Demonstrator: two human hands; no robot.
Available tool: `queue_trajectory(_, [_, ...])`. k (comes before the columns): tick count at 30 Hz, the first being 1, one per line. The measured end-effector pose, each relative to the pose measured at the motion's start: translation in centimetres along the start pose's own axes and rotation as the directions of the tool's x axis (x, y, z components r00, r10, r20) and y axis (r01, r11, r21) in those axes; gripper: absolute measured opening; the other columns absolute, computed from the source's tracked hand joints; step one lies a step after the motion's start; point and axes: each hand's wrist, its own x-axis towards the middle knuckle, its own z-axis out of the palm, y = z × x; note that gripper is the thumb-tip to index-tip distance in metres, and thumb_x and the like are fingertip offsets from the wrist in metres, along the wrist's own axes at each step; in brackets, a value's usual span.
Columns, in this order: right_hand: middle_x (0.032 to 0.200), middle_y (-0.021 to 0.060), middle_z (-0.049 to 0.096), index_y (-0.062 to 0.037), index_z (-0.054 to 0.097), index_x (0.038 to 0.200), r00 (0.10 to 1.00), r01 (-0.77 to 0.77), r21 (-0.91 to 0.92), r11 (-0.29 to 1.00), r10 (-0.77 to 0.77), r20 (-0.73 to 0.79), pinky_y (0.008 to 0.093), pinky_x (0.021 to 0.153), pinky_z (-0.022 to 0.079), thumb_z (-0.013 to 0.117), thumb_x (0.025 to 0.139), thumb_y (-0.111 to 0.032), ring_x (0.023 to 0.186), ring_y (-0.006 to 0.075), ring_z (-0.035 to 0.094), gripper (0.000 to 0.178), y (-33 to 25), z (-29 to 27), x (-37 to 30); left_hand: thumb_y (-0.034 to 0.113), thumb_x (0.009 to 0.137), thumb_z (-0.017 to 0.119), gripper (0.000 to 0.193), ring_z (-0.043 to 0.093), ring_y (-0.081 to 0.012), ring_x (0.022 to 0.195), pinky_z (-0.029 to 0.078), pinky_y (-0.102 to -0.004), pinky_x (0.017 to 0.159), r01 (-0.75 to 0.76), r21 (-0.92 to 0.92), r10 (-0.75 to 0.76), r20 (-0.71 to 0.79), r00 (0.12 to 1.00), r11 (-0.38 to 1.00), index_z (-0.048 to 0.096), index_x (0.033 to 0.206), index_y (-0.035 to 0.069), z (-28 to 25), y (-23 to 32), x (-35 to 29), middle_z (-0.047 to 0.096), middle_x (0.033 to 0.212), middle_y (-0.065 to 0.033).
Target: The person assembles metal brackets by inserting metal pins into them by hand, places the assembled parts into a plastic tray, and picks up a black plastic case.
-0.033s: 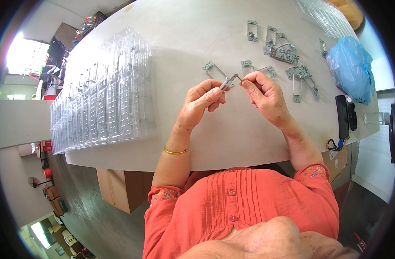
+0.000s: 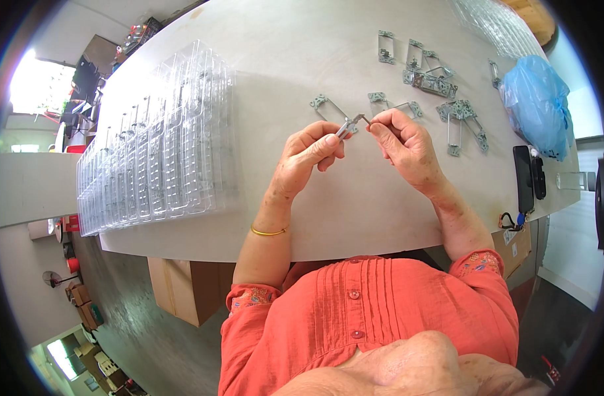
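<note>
Over the middle of the table, my left hand [image 2: 308, 153] is closed on a small silvery metal part [image 2: 346, 128], pinched between thumb and fingers and pointing up to the right. Opposite it, my right hand [image 2: 403, 144] pinches a thin dark metal piece [image 2: 366, 119], whose tip meets or nearly meets the end of the silvery part. Fingers hide most of both pieces. Just beyond my hands lie metal bracket assemblies with rods: one [image 2: 323, 102] behind my left hand, another [image 2: 395, 105] behind my right. Several more bracket assemblies [image 2: 455, 112] lie farther right.
Clear plastic blister trays [image 2: 163, 145] stand at the table's left. To the right are a blue plastic bag [image 2: 538, 102], a black phone [image 2: 523, 175] and a drinking glass [image 2: 571, 181]. Clear plastic wrap [image 2: 496, 26] lies at the far right. A cardboard box [image 2: 190, 284] sits below the near edge.
</note>
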Motion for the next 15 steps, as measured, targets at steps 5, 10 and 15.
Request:
queue_trajectory(5, [0.074,-0.0065,0.05,-0.0039,0.061,0.104,1.0,-0.023,-0.003,1.0,0.023,0.005,0.0194,0.053,0.036,0.056,0.104,-0.018,0.061,0.0017,0.043,0.015,-0.1,0.0,0.0,0.033,0.098,0.062,0.038,0.044,-0.0071,0.064,0.034,-0.0212,0.058,-0.025,0.053,0.025,-0.01,1.0,0.998,0.066,0.113,-0.002,0.2,0.2,0.0,0.061,0.082,-0.0024])
queue_trajectory(10, [0.073,-0.0048,0.048,-0.0039,0.058,0.114,0.98,-0.191,0.178,0.965,0.178,0.089,0.0205,0.054,0.037,0.052,0.107,-0.024,0.061,0.0039,0.043,0.022,0.2,-0.5,0.4,0.035,0.096,0.064,0.039,0.044,-0.0068,0.064,0.034,-0.0216,0.058,-0.008,0.149,0.007,0.006,1.0,0.989,0.068,0.111,-0.001,0.1,0.4,-0.1,0.062,0.08,-0.0022])
queue_trajectory(15, [0.072,-0.0012,0.048,-0.0023,0.057,0.116,0.926,-0.361,0.527,0.769,0.228,0.301,0.0211,0.053,0.036,0.048,0.108,-0.029,0.061,0.0074,0.042,0.029,0.5,-1.0,0.7,0.039,0.093,0.067,0.041,0.045,-0.0063,0.064,0.035,-0.0219,0.057,0.039,0.227,-0.049,0.04,0.998,0.973,0.069,0.109,0.001,0.5,0.6,-0.1,0.062,0.079,-0.0015])
